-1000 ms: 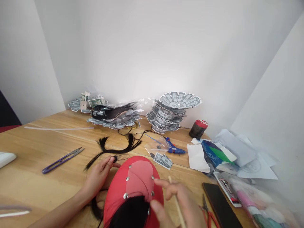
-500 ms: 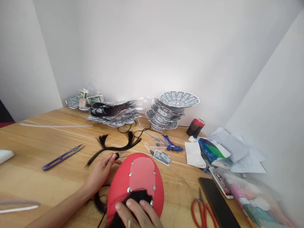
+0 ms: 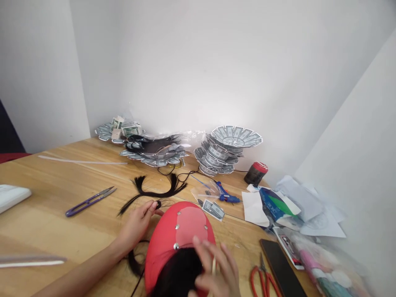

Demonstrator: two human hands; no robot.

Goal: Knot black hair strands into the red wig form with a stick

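Observation:
A red rounded form [image 3: 163,239] with a pink panel and silver studs stands at the bottom centre. Black hair [image 3: 179,272] covers its near part. My left hand [image 3: 139,220] is left of the form, its thumb and fingers pinched on a small black piece [image 3: 158,204] with thin strands trailing from it. My right hand [image 3: 216,266] is over the right side of the form beside the black hair, fingers bent, with a thin light stick [image 3: 213,266] held among them. More black hair [image 3: 134,262] lies on the table under my left wrist.
Purple snips [image 3: 88,203] lie left, black hair bundles [image 3: 154,192] behind my left hand. A blue glue gun [image 3: 227,194], stacked paper-money tiers [image 3: 216,152] and a red-lidded jar [image 3: 256,173] are behind. Red-handled scissors [image 3: 262,278], a dark phone [image 3: 281,266] and papers [image 3: 255,208] lie right.
My right hand has moved right and up from the front of the form, uncovering more black hair, which now lies smoother over it. The view has shifted slightly. My left hand keeps its pinch.

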